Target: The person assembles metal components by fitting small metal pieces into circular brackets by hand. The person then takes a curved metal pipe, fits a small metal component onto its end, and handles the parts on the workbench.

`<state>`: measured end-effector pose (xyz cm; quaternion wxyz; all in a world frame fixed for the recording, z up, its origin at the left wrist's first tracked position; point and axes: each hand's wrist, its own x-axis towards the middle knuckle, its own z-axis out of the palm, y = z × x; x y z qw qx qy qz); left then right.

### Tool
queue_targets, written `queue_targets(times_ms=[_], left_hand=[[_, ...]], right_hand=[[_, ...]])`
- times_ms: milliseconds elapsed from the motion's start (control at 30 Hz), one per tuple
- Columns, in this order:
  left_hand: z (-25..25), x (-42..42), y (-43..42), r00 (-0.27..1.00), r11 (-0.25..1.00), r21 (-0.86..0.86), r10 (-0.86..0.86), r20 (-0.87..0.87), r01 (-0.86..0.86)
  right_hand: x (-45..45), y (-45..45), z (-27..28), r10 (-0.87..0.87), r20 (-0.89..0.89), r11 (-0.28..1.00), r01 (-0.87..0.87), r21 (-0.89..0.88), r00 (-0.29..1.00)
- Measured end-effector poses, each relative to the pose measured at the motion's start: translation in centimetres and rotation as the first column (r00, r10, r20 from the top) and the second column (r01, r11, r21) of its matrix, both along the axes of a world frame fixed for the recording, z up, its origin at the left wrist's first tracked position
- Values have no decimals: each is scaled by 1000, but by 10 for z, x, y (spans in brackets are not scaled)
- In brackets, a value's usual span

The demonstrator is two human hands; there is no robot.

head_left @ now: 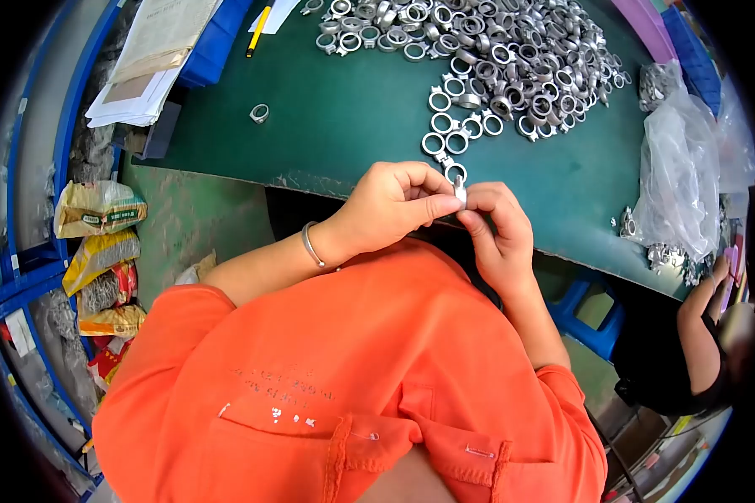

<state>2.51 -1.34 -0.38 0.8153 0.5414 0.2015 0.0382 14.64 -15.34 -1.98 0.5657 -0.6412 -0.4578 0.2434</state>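
Between the fingertips of both hands is a small metal ring fitting (460, 194), held just above the near edge of the green table. My left hand (398, 197), with a bangle at the wrist, pinches it from the left. From the right, my right hand (499, 220) grips the same piece with thumb and fingers closed. Part of the fitting is hidden by the fingers. Right behind it, similar metal rings (456, 141) lie in a short trail leading back to a large heap of ring fittings (512, 59).
A lone ring (259, 113) and a yellow pencil-like stick (258, 32) lie on the green table (327, 126). Papers (147, 67) rest by a blue bin (214, 42) at left. Clear plastic bags (679, 168) stand at right, near another person's arm (698, 335). Blue shelving borders the left.
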Motion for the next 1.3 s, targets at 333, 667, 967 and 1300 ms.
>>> queue_targets(times_ms=[333, 667, 967, 1300], left_hand=[[-5, -2, 0, 964, 690, 715, -99, 249, -114], [0, -4, -2, 963, 714, 683, -45, 267, -156], [2, -7, -2, 996, 942, 325, 58, 74, -79], [-8, -16, 7, 986, 926, -357, 71, -150, -121]], right_hand=[[-2, -2, 3, -76, -570, 995, 25, -97, 818], [2, -3, -7, 169, -853, 985, -67, 156, 494], [-5, -3, -5, 173, -833, 965, 78, 250, 526], [2, 15, -3, -190, 419, 982, 166, 94, 888]])
